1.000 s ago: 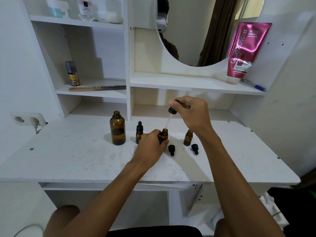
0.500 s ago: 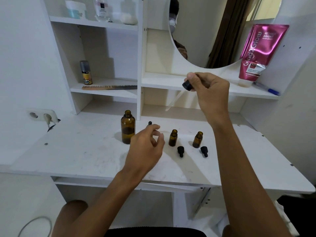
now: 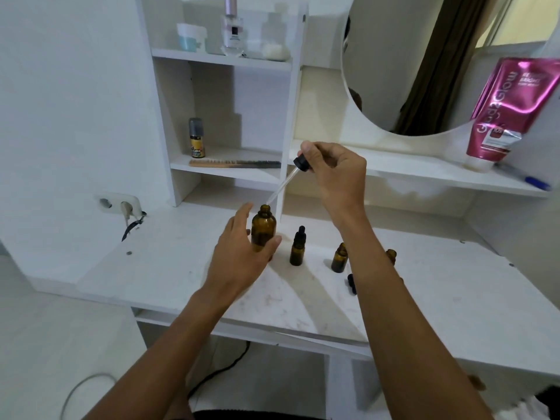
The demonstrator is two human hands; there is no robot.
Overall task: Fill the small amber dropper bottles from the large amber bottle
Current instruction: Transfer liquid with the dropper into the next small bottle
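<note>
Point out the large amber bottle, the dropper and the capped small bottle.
large amber bottle (image 3: 263, 228): head view, on its glass body.
dropper (image 3: 302, 162): head view, on its black bulb, held by the right hand (image 3: 336, 174).
capped small bottle (image 3: 297, 252): head view, on its amber body.

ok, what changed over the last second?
Right hand carried the dropper from the small open bottle left to the large amber bottle's mouth. Left hand let go of that small bottle and now cups the large one. The bottles stayed put.

Your shelf: comb (image 3: 235, 163), small spray can (image 3: 197, 137)
Your right: pink tube (image 3: 509, 110), blue pen (image 3: 528, 178)
Your left: wall socket (image 3: 119, 204)
</note>
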